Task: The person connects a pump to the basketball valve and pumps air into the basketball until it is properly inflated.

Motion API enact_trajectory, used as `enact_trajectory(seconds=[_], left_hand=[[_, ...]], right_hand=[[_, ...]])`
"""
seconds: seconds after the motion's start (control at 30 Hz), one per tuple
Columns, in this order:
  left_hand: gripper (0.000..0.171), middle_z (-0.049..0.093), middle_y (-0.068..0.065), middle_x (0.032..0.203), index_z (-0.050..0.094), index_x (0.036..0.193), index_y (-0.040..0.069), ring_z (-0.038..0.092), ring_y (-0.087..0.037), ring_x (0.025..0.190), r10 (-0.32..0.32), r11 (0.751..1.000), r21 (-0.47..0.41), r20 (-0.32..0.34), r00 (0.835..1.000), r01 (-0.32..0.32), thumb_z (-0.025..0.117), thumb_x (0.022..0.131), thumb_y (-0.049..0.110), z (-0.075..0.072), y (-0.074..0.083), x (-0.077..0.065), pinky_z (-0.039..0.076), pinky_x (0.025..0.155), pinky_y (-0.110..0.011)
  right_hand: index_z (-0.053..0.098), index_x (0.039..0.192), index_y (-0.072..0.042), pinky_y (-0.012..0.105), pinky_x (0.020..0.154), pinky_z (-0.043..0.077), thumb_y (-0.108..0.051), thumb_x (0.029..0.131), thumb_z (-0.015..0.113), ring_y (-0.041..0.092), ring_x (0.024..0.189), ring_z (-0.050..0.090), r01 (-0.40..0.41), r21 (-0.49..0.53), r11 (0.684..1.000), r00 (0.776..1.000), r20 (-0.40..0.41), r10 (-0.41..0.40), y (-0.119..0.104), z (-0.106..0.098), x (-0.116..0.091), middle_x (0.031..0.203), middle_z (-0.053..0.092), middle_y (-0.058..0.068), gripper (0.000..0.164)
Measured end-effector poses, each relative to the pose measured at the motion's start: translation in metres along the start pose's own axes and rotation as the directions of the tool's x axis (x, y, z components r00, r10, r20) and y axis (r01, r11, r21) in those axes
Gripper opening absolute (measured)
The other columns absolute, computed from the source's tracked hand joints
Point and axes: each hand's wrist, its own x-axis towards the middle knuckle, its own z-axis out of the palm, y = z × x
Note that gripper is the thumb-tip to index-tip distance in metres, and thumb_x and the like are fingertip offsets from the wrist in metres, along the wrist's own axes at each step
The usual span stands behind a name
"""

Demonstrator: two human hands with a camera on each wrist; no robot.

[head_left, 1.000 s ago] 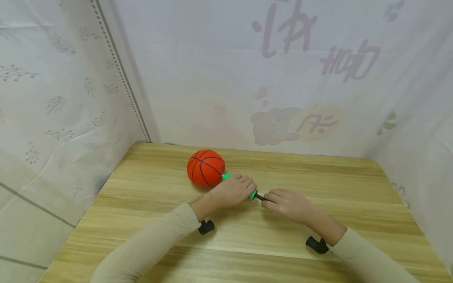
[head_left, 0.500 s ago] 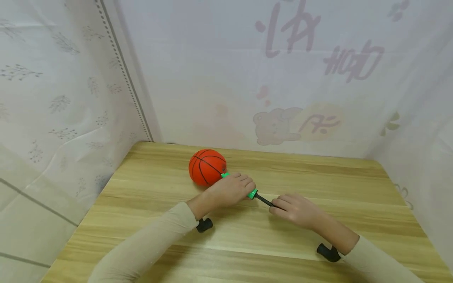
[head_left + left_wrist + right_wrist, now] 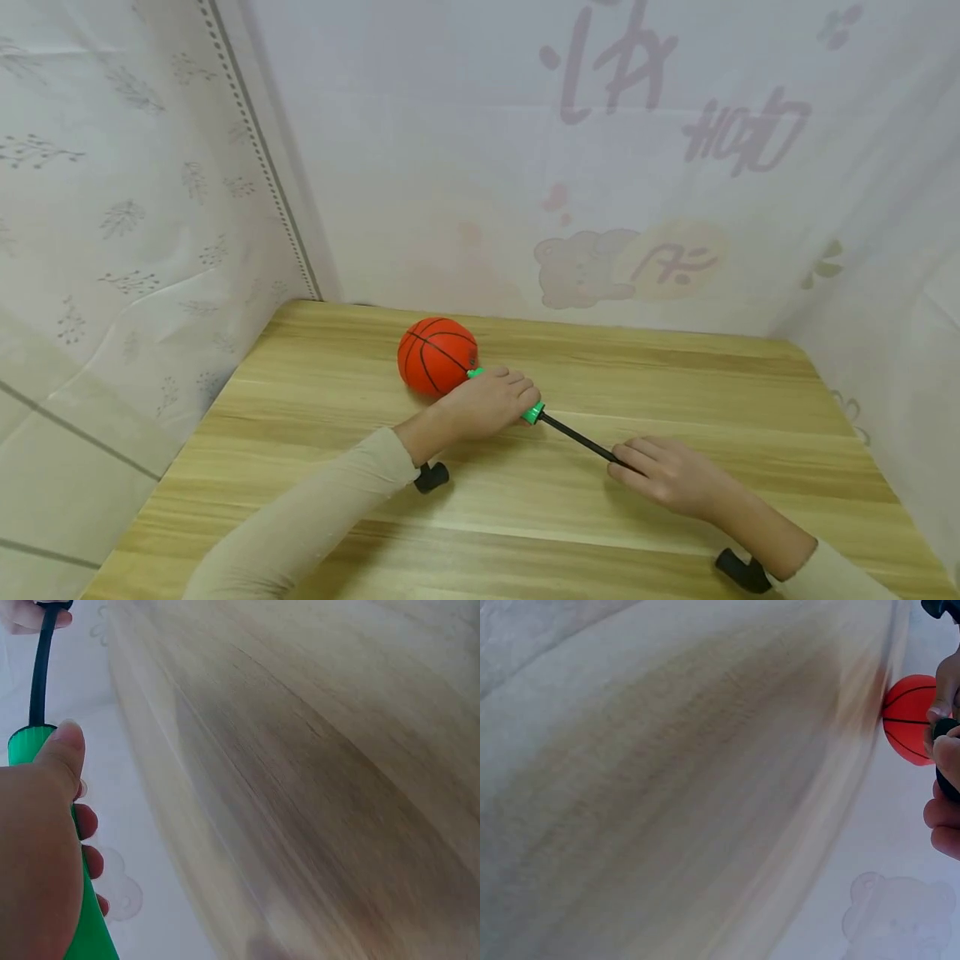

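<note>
A small orange-red basketball (image 3: 437,357) with black lines sits toward the back of the table, left of centre. My left hand (image 3: 491,404) grips the green barrel of a hand pump (image 3: 533,412), whose tip end meets the ball's right side. In the left wrist view the fingers wrap round the green barrel (image 3: 90,934), the thumb lying along it near its end. A long stretch of black rod (image 3: 577,436) shows out of the barrel. My right hand (image 3: 667,475) holds the pump's black handle (image 3: 946,772), mostly hidden by the fingers in the head view.
The wood-grain table (image 3: 337,500) is walled by a printed white cloth (image 3: 420,167) behind and at both sides. A black wrist-worn piece (image 3: 432,477) hangs under the left wrist, another black piece (image 3: 742,571) under the right.
My right hand has moved right and toward me, drawing much more of the black rod out of the green barrel. The left hand and the basketball have stayed nearly still.
</note>
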Motion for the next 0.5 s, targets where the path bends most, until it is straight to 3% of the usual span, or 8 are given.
enact_trajectory(seconds=[0.2,0.5], left_hand=[[0.026,0.062,0.005,0.107,0.056,0.116,0.013,0.056,-0.01,0.097,0.003,0.999,0.05,-0.008,1.0,-0.002,0.055,0.105,0.037,0.002,0.005,0.006,0.043,0.08,-0.021],[0.03,0.061,0.005,0.108,0.056,0.115,0.013,0.057,-0.01,0.098,-0.019,0.999,0.05,0.001,1.0,0.019,0.053,0.105,0.041,0.003,0.009,0.01,0.044,0.082,-0.022]], right_hand=[[0.07,0.101,-0.006,0.027,0.07,0.058,-0.003,0.111,0.032,0.017,0.081,0.067,-0.016,0.011,1.0,0.999,0.047,0.016,0.005,0.0,0.007,0.096,0.071,0.008,0.039],[0.067,0.1,-0.007,0.024,0.067,0.055,-0.008,0.112,0.029,0.014,0.077,0.063,-0.018,0.016,1.0,0.998,0.055,0.017,0.019,0.02,0.045,0.092,0.067,0.004,0.04]])
